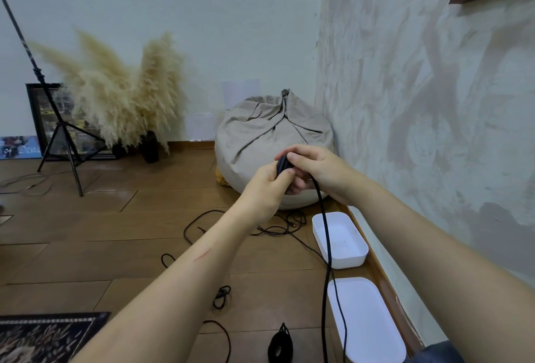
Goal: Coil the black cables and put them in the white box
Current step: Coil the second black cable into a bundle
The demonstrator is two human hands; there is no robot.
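Up in front of the beanbag (260, 137), well above the wooden floor (115, 232), both hands meet around a small coil (281, 165) of black cable. The left hand (267, 187) pinches the loops from below with thumb and curled fingers. The right hand (321, 173) wraps over the top, thumb pressed on the bundle and fingers curled behind it, so neither hand is free. From the coil a loose tail (326, 235) drops almost straight down, passes in front of the left part of the white box (348, 261) and runs out at the bottom of the view. Whether it touches the rim I cannot tell. The winding looks unfinished.

The white box sits open at the right edge of the floor, against the wall (419, 131), below the hands and a little to the right. Its long side runs along the wall, away from the person. The right hand is the nearer one. I judge that lowering the coil would go down and slightly right, and that an ungathered tail could drag over the rim.

Closer along the same edge lies a second white piece (364, 319), lid or box I cannot tell. More black cables (202, 219) lie loose mid-floor, left of the box, and one wound bundle (279, 344) rests at the near edge of the view.
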